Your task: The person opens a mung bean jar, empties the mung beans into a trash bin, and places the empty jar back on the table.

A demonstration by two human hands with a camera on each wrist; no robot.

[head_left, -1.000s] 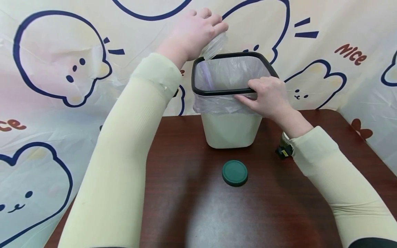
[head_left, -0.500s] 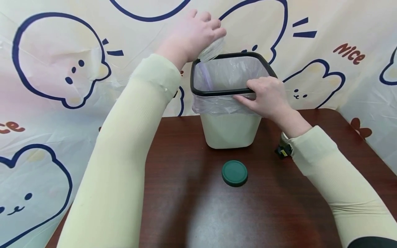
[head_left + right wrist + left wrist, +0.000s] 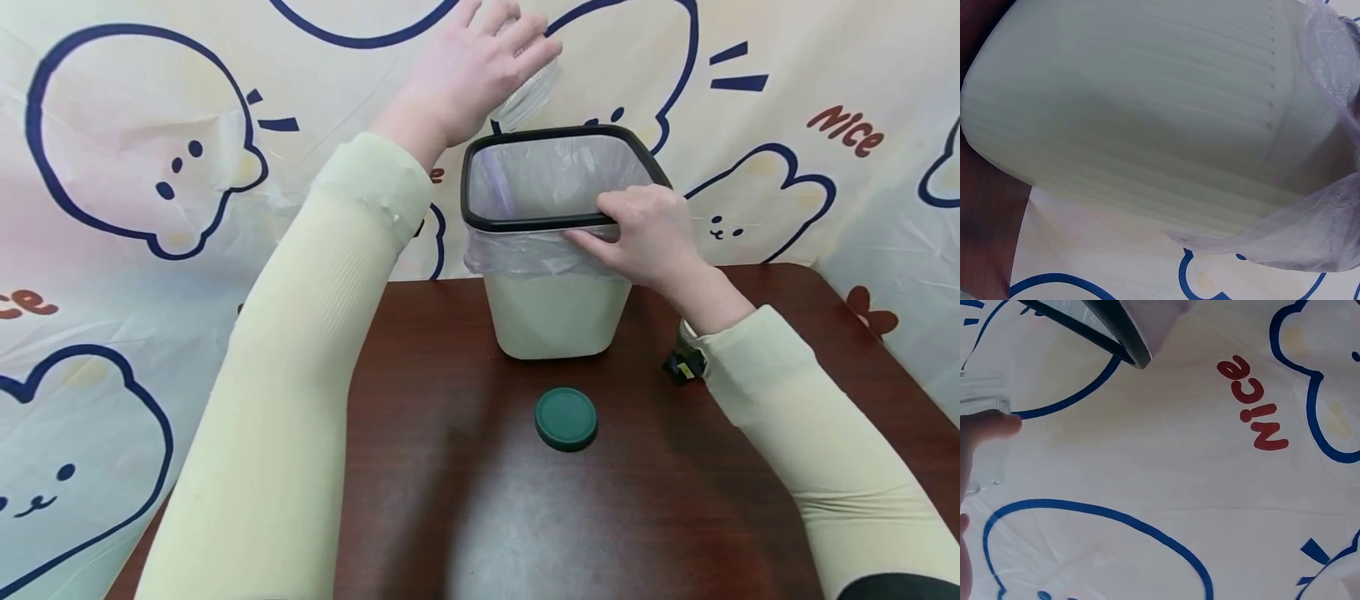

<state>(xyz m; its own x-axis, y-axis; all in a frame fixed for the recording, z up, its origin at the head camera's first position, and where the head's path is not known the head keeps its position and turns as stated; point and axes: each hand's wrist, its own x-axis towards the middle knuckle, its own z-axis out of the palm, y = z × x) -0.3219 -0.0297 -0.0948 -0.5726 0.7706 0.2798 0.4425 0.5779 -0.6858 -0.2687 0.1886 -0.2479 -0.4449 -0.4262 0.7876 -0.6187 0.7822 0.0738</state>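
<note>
My left hand (image 3: 468,75) holds a clear jar (image 3: 528,98) with its mouth tipped down, just above the back left corner of the bin. In the left wrist view the see-through jar (image 3: 990,456) shows at the left edge, a finger lying across it. The pale green trash bin (image 3: 558,317) has a black rim (image 3: 536,224) and a translucent bag (image 3: 517,254) folded over its top. My right hand (image 3: 652,229) grips the bin's front right rim, thumb on the outside over the bag. A green round lid (image 3: 566,418) lies on the table before the bin.
The dark brown wooden table (image 3: 420,467) ends at a cartoon-printed sheet (image 3: 787,125) behind the bin. A small black device (image 3: 684,365) shows at the right wrist. In the right wrist view the bin's ribbed side (image 3: 1135,119) fills most of the picture.
My left hand dips slightly with the jar, then rises a little, and its fingers lift and spread somewhat. The right hand, bin and lid stay in place.
</note>
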